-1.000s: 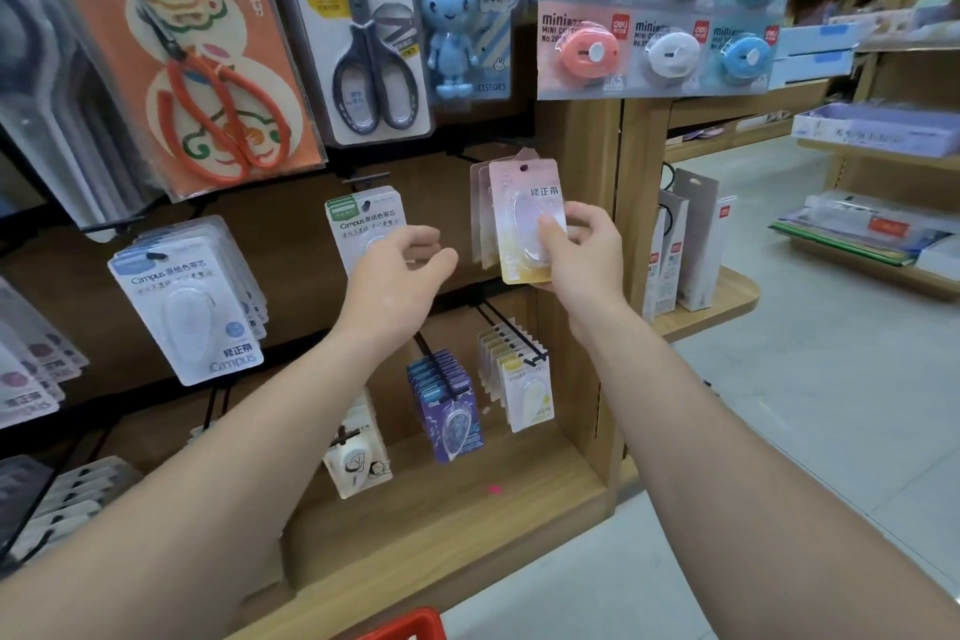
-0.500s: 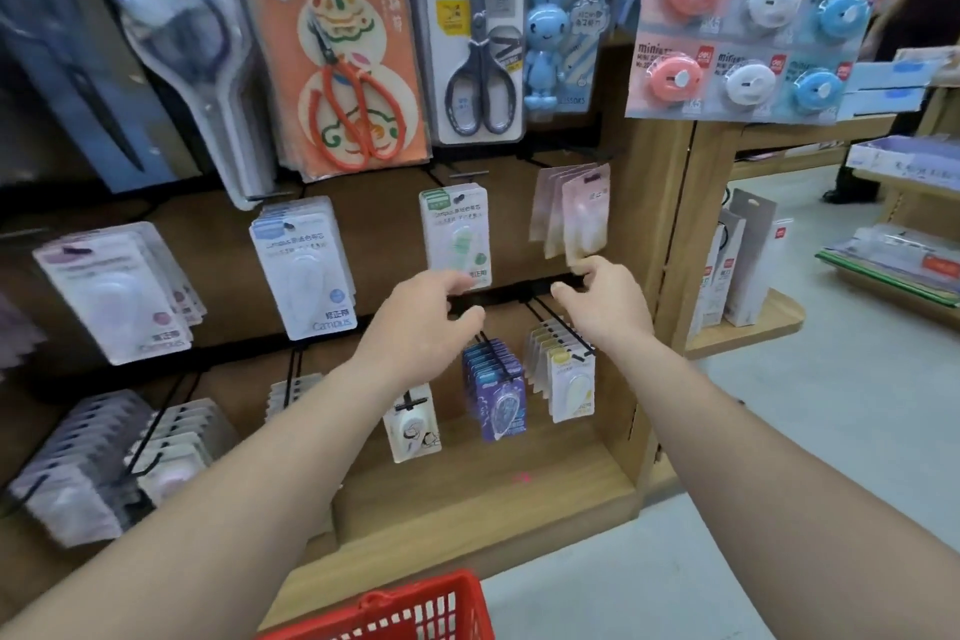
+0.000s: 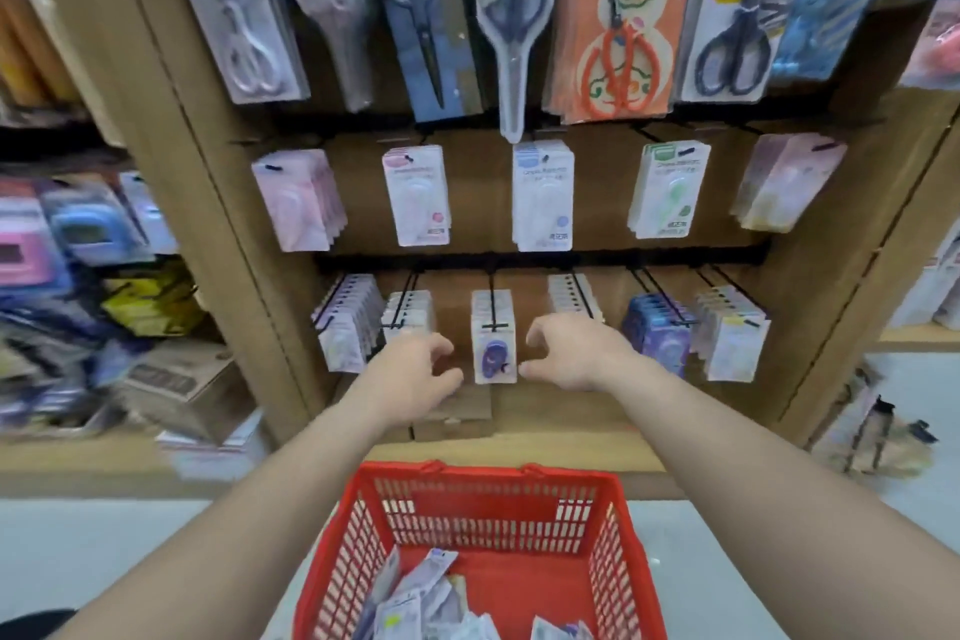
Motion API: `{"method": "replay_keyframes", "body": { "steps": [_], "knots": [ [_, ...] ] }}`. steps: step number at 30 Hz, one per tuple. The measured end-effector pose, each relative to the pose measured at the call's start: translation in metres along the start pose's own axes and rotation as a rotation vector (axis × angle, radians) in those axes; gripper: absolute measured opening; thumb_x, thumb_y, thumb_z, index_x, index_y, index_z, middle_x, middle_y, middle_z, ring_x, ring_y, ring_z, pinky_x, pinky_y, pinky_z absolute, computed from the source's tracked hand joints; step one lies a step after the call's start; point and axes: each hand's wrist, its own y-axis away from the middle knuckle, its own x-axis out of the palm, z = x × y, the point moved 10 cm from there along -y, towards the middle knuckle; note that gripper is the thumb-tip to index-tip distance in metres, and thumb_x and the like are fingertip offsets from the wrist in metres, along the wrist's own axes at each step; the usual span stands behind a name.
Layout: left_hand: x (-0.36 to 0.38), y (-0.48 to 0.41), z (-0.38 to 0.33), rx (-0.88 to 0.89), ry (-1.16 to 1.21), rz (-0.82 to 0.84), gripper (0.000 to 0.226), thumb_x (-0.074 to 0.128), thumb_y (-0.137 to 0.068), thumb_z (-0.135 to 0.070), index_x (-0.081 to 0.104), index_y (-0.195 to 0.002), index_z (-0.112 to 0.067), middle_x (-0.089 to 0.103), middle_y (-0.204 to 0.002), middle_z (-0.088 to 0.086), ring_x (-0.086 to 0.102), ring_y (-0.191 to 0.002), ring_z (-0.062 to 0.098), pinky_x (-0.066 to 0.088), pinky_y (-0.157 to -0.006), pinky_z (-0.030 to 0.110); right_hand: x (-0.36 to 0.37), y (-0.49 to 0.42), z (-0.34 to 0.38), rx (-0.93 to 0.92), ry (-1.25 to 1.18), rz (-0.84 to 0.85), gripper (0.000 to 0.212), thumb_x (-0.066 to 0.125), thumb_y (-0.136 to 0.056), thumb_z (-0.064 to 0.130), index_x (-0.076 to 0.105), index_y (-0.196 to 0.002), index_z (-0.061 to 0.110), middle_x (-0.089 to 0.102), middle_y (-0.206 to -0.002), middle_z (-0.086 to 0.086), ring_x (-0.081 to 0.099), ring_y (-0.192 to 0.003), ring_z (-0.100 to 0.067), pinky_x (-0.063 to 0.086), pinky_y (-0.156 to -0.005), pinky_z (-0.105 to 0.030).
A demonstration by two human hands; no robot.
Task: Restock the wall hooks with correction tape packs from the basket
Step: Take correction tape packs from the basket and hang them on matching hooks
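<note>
Head cam: hovering left grip (image 3: 415, 369) and right grip (image 3: 576, 353) either side of a purple pack (image 3: 493, 343) on its hook, loosely curled, holding nothing. Spotting the correction tape packs (image 3: 423, 603) below both grips, piled in the red basket (image 3: 493, 476). Guessing light, stiff card, slick blister front, so pinching the top edge by the hang hole. Facing a wooden display (image 3: 228, 234), grey floor (image 3: 104, 561) beneath, blurry shelves (image 3: 78, 276) leftward.

Between my left hand (image 3: 415, 369) and my right hand (image 3: 571, 353) hangs a correction tape pack (image 3: 493, 346) of paper card with a clear, glossy plastic blister. The display board (image 3: 587, 405) behind it looks like matt brown wood. Below my arms the basket (image 3: 498, 476) is red plastic, smooth and slightly shiny.
</note>
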Motion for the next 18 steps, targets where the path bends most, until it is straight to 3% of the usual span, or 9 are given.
{"method": "replay_keyframes", "body": {
  "steps": [5, 9, 13, 18],
  "knots": [
    [0.031, 0.053, 0.087, -0.141, -0.001, 0.057, 0.048, 0.065, -0.095, -0.043, 0.062, -0.136, -0.019, 0.066, -0.132, 0.004, 0.063, -0.118, 0.021, 0.048, -0.096, 0.03, 0.078, -0.002, 0.062, -0.098, 0.045, 0.144, 0.045, 0.065, -0.094, 0.052, 0.061, -0.127, 0.023, 0.061, -0.114, 0.001, 0.061, -0.114, -0.026, 0.054, -0.09, -0.04],
    [0.078, 0.087, 0.141, -0.245, 0.035, 0.129, 0.043, 0.066, -0.094, -0.038, 0.065, -0.133, -0.017, 0.068, -0.131, 0.004, 0.064, -0.119, 0.022, 0.049, -0.094, 0.03, 0.152, -0.009, 0.083, -0.13, 0.03, 0.251, 0.048, 0.068, -0.09, 0.05, 0.064, -0.128, 0.022, 0.064, -0.131, -0.004, 0.059, -0.123, -0.027, 0.051, -0.1, -0.04],
    [0.135, 0.113, 0.181, -0.315, 0.076, 0.228, 0.04, 0.067, -0.095, -0.03, 0.065, -0.13, -0.01, 0.068, -0.13, 0.011, 0.062, -0.12, 0.027, 0.046, -0.097, 0.031, 0.235, -0.014, 0.077, -0.123, 0.021, 0.376, 0.046, 0.07, -0.09, 0.051, 0.066, -0.125, 0.021, 0.065, -0.13, -0.006, 0.06, -0.122, -0.028, 0.05, -0.099, -0.039],
    [0.209, 0.136, 0.221, -0.411, 0.084, 0.353, 0.038, 0.065, -0.094, -0.027, 0.064, -0.129, -0.014, 0.066, -0.131, 0.012, 0.06, -0.121, 0.03, 0.047, -0.097, 0.033, 0.34, -0.017, 0.046, -0.039, -0.075, 0.52, 0.036, 0.073, -0.088, 0.042, 0.068, -0.114, 0.017, 0.07, -0.117, -0.007, 0.064, -0.109, -0.028, 0.052, -0.089, -0.037]
  ]
}}
